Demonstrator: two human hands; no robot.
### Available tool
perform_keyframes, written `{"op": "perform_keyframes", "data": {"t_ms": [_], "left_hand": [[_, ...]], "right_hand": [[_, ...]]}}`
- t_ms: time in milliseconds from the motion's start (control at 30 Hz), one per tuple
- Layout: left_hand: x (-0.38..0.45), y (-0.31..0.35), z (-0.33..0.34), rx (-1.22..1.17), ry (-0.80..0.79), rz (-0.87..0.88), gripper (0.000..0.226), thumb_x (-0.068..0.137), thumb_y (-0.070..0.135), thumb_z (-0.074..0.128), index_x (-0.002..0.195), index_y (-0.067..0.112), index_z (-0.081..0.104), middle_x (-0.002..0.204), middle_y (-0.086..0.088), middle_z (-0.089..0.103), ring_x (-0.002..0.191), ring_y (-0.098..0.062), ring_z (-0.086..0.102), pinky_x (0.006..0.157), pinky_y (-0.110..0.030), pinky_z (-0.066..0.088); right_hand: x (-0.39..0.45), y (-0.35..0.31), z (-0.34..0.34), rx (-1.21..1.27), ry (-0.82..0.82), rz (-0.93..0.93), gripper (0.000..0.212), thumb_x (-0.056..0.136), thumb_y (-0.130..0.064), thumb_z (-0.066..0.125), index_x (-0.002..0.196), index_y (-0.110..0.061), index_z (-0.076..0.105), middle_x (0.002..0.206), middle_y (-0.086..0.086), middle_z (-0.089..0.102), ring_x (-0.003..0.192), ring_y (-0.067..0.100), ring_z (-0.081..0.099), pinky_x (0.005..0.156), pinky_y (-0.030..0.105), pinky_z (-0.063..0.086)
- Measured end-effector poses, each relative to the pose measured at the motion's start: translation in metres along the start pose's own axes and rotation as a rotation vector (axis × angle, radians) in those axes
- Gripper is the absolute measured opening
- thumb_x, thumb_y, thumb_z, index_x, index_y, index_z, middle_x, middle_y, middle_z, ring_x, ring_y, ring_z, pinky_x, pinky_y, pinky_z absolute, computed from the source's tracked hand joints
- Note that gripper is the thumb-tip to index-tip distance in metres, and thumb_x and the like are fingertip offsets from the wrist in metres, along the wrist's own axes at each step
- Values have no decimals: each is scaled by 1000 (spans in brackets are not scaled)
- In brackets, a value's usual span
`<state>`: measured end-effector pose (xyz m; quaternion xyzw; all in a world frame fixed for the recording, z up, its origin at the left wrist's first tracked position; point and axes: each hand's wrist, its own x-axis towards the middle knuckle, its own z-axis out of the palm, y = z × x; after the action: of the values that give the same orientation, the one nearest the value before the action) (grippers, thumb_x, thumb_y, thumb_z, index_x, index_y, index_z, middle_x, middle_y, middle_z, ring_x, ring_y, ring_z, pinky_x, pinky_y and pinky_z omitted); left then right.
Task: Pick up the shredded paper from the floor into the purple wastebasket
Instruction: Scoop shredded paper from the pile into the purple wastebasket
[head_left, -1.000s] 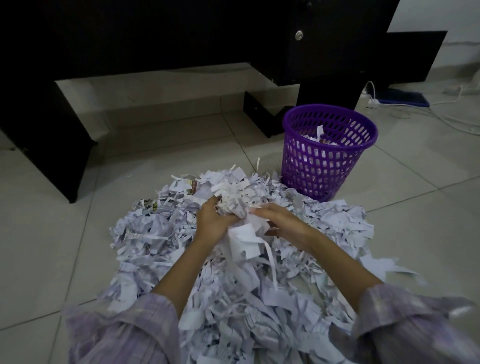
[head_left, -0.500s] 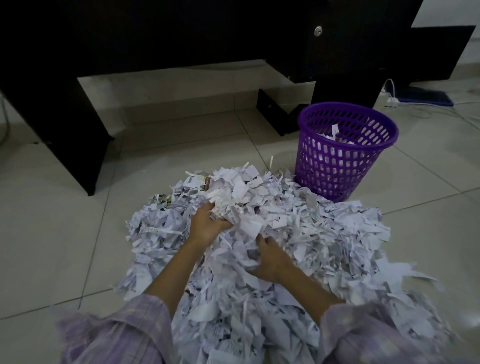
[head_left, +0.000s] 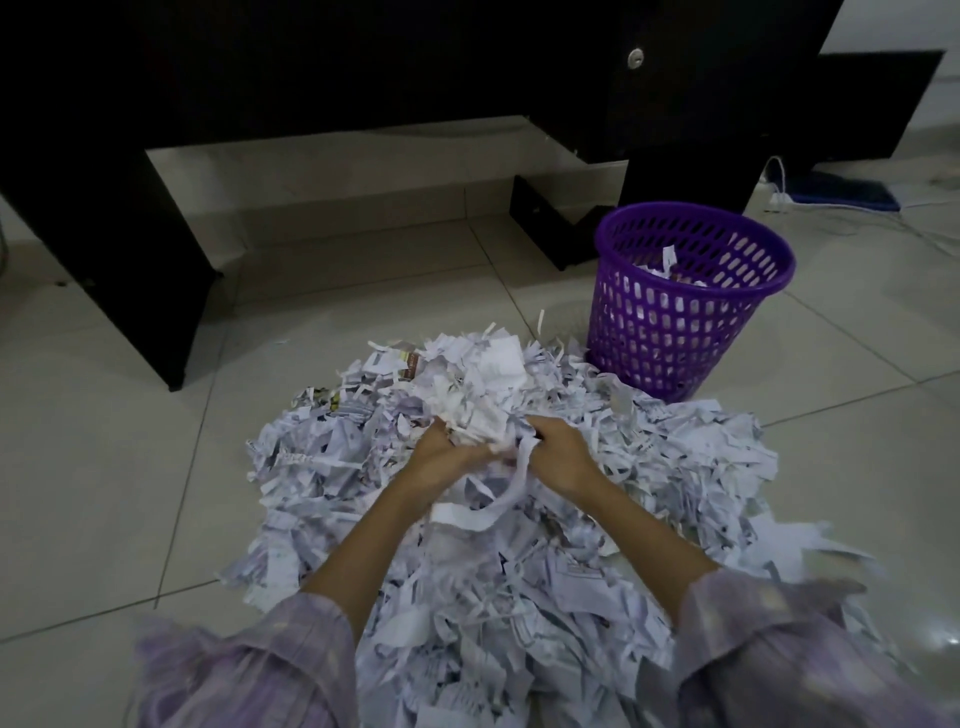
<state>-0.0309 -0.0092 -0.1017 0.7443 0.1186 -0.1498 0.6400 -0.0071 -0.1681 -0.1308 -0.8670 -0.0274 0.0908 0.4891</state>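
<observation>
A wide heap of white shredded paper (head_left: 649, 467) covers the tiled floor in front of me. Both hands hold one clump of shreds (head_left: 475, 415) between them, raised just above the middle of the heap. My left hand (head_left: 441, 457) grips the clump from the left, my right hand (head_left: 558, 452) from the right. A long paper strip (head_left: 498, 504) dangles below the hands. The purple wastebasket (head_left: 670, 343) stands upright at the heap's far right edge, with some shreds inside it.
A black desk (head_left: 363, 67) spans the background; its left panel leg (head_left: 130, 249) reaches the floor left of the heap, its right pedestal behind the basket. White cables and a blue flat object (head_left: 841, 189) lie at the far right. Bare tiles show to the left.
My right hand came up out of the heap and joined the left hand on the clump. The clump now sits lifted between both hands, with a strip hanging from it.
</observation>
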Motion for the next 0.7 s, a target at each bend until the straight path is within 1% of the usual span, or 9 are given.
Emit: {"op": "perform_keyframes", "data": {"t_ms": [67,133,233,333,433,500,567,633,700], "left_hand": [[-6,8,10,-67,-87,-24,38,78,21,76,111,8,65,100,-4,72,90,-19,70,69,-22,53],[1,9,17,-89,-78,-45,40,72,27,81,104,8,69,94,-6,73,82,-18,71,63,-23,53],[13,5,21,-139,3,-82,66,58,27,92,114,6,63,113,-10,68,99,-22,66,78,-30,53],[15,2,19,-147,186,-87,56,68,7,83,120,5,61,114,-9,67,104,-27,64,89,-38,53],[14,4,15,-149,328,-58,50,75,-1,75,121,-2,57,116,-12,64,108,-30,61,91,-36,50],[14,2,10,-7,398,11,44,75,-1,73,117,-3,62,117,-16,66,108,-31,62,88,-34,50],[13,1,7,217,401,79,36,74,2,73,109,-4,66,109,-20,68,101,-33,64,77,-29,48],[11,-2,10,407,351,136,32,75,4,72,106,-3,67,104,-22,69,96,-34,65,72,-29,48],[9,-2,18,522,298,179,29,75,8,72,103,1,67,99,-20,69,92,-33,66,71,-33,51]], "right_hand": [[-3,-9,1,-5,-6,-10,30,88,6,45,66,-9,58,73,10,61,69,21,55,62,28,39],[-6,-15,1,-31,-17,-29,29,85,9,43,63,-9,52,70,9,57,70,21,54,61,28,39],[-8,-17,-1,3,-84,-55,23,80,13,44,71,-6,53,71,10,56,67,19,50,59,27,37],[-10,-17,-8,15,-225,-29,22,82,2,59,80,-18,49,79,3,53,69,19,51,60,29,39],[-11,-20,-15,238,-257,49,32,84,1,64,105,-22,56,98,0,59,86,16,58,72,30,50],[-11,-22,-23,367,-174,126,33,90,-4,57,118,-21,57,114,3,60,97,15,59,78,30,53],[-12,-25,-30,383,-89,123,26,94,-24,57,120,-26,58,127,2,56,107,13,57,86,35,53],[-13,-31,-34,372,-50,97,39,89,-50,59,124,-35,53,135,-7,48,117,11,51,90,34,48],[-12,-35,-31,359,-61,67,58,83,-58,60,135,-36,45,131,-15,39,121,7,40,92,32,39]]}}
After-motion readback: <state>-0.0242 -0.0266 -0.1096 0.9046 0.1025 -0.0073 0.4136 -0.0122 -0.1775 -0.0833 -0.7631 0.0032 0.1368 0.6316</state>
